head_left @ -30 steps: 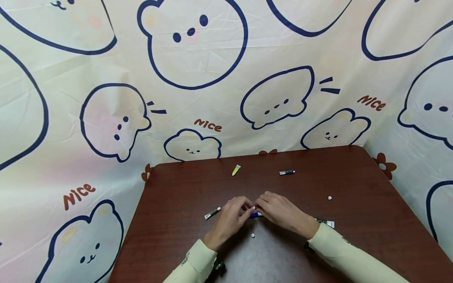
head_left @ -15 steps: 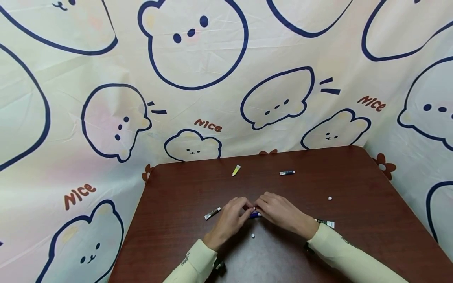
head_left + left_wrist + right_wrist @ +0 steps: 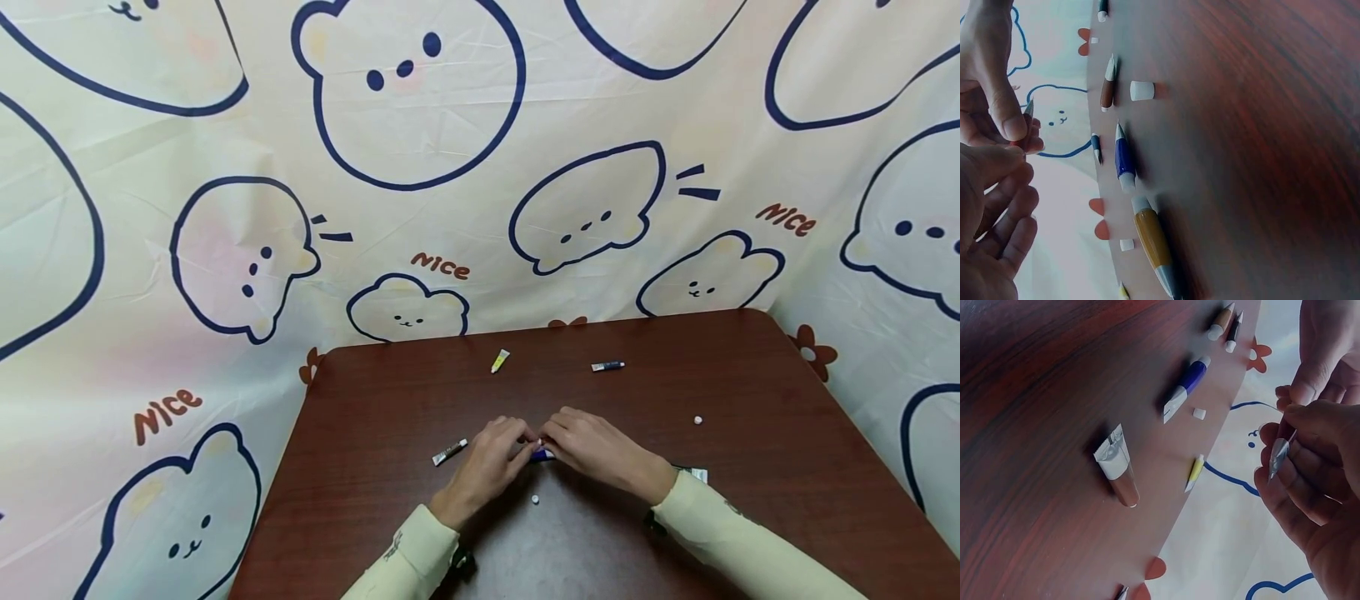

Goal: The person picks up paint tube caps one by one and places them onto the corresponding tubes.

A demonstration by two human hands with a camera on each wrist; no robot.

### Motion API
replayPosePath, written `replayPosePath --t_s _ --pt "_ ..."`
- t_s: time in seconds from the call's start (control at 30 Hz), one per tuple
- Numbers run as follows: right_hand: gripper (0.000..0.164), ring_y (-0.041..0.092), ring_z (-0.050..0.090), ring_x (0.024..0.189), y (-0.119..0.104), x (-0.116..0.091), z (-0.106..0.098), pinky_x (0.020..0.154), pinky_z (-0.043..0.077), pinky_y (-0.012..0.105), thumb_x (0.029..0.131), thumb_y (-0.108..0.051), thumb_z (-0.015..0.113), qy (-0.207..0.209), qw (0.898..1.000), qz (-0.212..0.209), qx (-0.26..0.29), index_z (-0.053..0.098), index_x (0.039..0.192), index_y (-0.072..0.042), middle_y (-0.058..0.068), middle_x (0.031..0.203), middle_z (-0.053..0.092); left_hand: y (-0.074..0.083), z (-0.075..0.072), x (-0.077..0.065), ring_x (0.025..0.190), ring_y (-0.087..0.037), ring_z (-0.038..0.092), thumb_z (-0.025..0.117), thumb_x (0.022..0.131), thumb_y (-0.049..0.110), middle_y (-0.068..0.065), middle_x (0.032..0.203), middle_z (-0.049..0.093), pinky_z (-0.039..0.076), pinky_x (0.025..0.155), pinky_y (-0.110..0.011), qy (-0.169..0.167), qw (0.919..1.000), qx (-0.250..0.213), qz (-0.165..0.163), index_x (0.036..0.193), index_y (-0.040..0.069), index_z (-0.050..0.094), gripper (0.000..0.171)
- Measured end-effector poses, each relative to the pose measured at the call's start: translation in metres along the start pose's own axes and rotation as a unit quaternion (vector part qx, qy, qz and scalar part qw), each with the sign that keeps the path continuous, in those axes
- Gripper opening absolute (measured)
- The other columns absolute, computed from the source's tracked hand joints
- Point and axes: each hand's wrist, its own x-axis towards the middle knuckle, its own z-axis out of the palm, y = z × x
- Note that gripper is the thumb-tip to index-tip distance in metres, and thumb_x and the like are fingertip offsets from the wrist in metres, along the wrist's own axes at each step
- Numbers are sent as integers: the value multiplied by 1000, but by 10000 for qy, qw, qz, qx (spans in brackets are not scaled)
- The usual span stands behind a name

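Both hands meet over the middle of the table and pinch one small dark red tube with a silver crimped end (image 3: 1279,456). My left hand (image 3: 487,462) pinches its other end between thumb and fingers, and those fingertips hide that end. The right hand (image 3: 596,450) pinches the tube close to the silver end. Beneath the fingers lies a blue-purple tube (image 3: 542,456), partly covered by the hands in the head view. A white cap (image 3: 535,500) sits on the table, nearer the body than the hands.
A dark-labelled tube (image 3: 450,452) lies left of the left hand. Farther back are a yellow tube (image 3: 500,361) and a dark blue tube (image 3: 607,367). Another white cap (image 3: 698,420) is to the right. The right sleeve partly covers a tube (image 3: 699,475). A printed cloth hangs behind.
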Motion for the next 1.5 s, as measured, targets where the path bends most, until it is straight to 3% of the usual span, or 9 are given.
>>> replayPosePath --t_s 0.2,0.57,0.93,1.23,1.5 --pt "11 10 64 86 4 0 -4 73 58 25 99 -15 82 85 9998 146 100 76 107 -11 -1 97 72 -3 -1 -1 89 -19 73 85 96 13 -1 98 75 58 81 -36 -135 9994 51 -301 106 14 74 15" --pt "11 10 62 85 16 -6 -5 70 57 23 100 -15 81 -10 9987 515 38 75 108 -10 0 98 72 -12 -4 -5 92 -21 73 84 97 14 -2 100 76 60 83 -38 -180 9988 198 -418 107 12 74 14" --pt "11 13 64 84 32 -19 1 70 59 28 98 -14 82 -47 9977 651 -162 74 105 -10 1 95 70 -21 -7 -8 98 -20 72 84 98 16 -1 106 77 59 88 -41 -329 9951 453 -818 113 12 74 19" --pt "13 12 64 85 40 -28 0 72 60 28 98 -15 83 -266 9936 1090 -127 75 108 -10 0 96 72 -31 -12 -11 101 -21 70 86 96 14 -4 110 77 58 89 -44 -400 9925 489 -1050 116 10 75 23" --pt "15 14 66 87 51 -38 0 73 61 31 95 -13 86 -47 9931 1145 -266 76 106 -9 1 97 73 -37 -13 -12 102 -22 70 84 98 17 -4 111 77 58 92 -44 -479 9907 545 -1149 116 11 74 21"
